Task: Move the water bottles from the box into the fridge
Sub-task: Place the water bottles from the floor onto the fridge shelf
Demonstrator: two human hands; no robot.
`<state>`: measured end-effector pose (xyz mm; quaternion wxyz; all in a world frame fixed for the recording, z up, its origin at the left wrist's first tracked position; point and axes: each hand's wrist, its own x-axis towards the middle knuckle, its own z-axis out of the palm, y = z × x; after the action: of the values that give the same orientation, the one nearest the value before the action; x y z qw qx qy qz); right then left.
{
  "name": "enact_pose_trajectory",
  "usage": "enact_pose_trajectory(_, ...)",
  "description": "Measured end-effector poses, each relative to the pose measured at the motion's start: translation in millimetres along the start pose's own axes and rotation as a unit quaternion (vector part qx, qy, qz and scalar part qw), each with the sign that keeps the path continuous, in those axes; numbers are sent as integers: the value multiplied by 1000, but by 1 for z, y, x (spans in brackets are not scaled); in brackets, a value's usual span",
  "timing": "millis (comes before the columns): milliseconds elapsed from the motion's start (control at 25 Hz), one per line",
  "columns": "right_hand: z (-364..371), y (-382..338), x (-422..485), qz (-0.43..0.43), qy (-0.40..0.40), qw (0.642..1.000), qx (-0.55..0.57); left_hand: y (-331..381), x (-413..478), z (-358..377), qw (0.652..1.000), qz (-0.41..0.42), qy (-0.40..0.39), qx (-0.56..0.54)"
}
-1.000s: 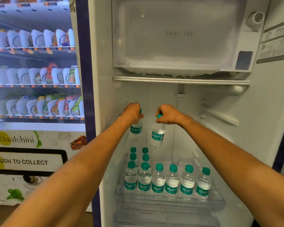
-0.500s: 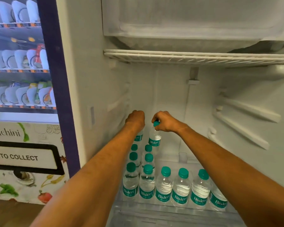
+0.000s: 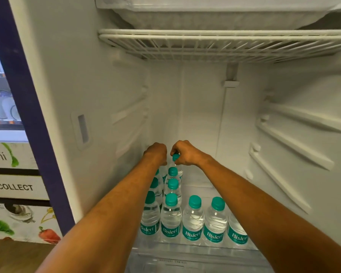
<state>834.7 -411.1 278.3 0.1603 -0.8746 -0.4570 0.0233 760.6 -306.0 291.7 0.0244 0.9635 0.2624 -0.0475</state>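
Note:
Both my arms reach deep into the open fridge [image 3: 205,119]. My right hand [image 3: 187,153] pinches the green cap of a clear water bottle [image 3: 176,157] at the back of the glass shelf [image 3: 185,248]. My left hand [image 3: 156,153] is curled over the top of another bottle just left of it; that bottle is mostly hidden under the hand. Several more Bisleri bottles [image 3: 193,219] stand on the shelf in a front row and in two columns running back on the left. The box is out of view.
A white wire rack [image 3: 224,44] spans the fridge above, under the freezer compartment. Shelf rails [image 3: 295,134] line the right wall. A vending machine [image 3: 12,174] stands to the left of the fridge. The right part of the shelf behind the front row holds no bottles.
Both hands have moved down and deeper into the fridge with their bottles, from mid-height to shelf level behind the left columns. The camera has moved closer.

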Motion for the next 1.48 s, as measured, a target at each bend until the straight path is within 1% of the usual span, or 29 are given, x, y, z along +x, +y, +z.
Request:
enact_pose_trajectory(400, 7, -8, 6, -1, -4, 1000, 4, -7, 4, 4, 1000, 4, -4, 15)
enact_pose_trajectory(680, 5, -12, 4, 15, -12, 1000, 7, -4, 1, 3, 999, 23, 5, 31)
enact_pose_trajectory(800, 3, -12, -4, 21, -12, 999, 24, -7, -8, -2, 999, 26, 32, 8)
enact_pose_trajectory(880, 0, -12, -15, 26, -8, 999, 42, -9, -16, -6, 997, 22, 71, -29)
enact_pose_trajectory(960, -3, -12, -27, 34, 12, 998, 52, -10, -26, -8, 992, 22, 117, -50)
enact_pose_trajectory(1040, -13, -14, -47, 37, 42, 998, 34, -11, -42, -12, 987, 29, 150, -49)
enact_pose_trajectory(1240, -38, -30, -113, 46, 123, 988, -77, -13, -105, -18, 979, 54, 192, -42)
enact_pose_trajectory(1360, -42, -49, -159, 42, 174, 979, -102, -17, -154, -18, 971, 78, 225, -16)
enact_pose_trajectory(1480, -44, -71, -201, 41, 198, 973, -112, -24, -201, -20, 963, 97, 251, -4)
